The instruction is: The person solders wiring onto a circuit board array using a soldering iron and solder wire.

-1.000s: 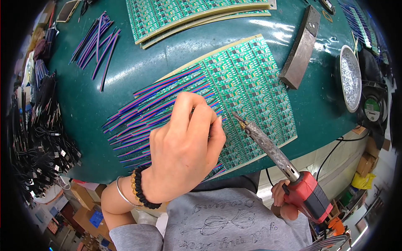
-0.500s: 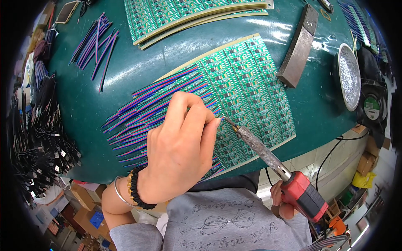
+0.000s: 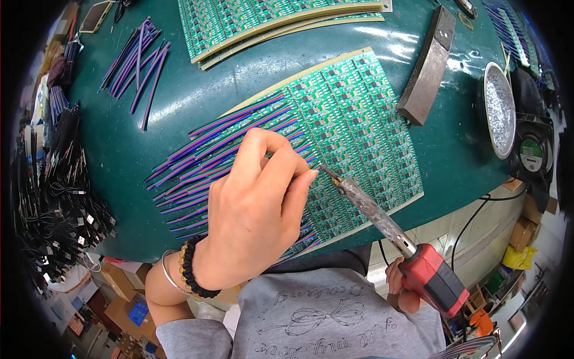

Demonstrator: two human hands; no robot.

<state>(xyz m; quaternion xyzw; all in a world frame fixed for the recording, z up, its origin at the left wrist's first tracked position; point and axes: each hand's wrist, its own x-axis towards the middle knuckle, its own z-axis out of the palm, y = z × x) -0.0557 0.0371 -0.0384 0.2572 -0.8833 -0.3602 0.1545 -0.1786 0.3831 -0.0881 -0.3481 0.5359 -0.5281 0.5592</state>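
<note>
The circuit board panel (image 3: 371, 131) lies on the near part of the green bench (image 3: 125, 173), striped wires (image 3: 239, 116) fanned across its left portion. The left hand (image 3: 248, 215) appears to pinch one wire, though the fingers hide most of the grip. The right hand (image 3: 408, 300) wraps around the soldering iron (image 3: 379, 216), tip just beside the left fingertips (image 3: 313, 174). Probable step: soldering wire ends. Next move calls for holding the wire steady while heating the joint.

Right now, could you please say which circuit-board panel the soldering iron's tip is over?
The nearer circuit-board panel, partly under the left hand; the stacked panels lie farther away.
</note>
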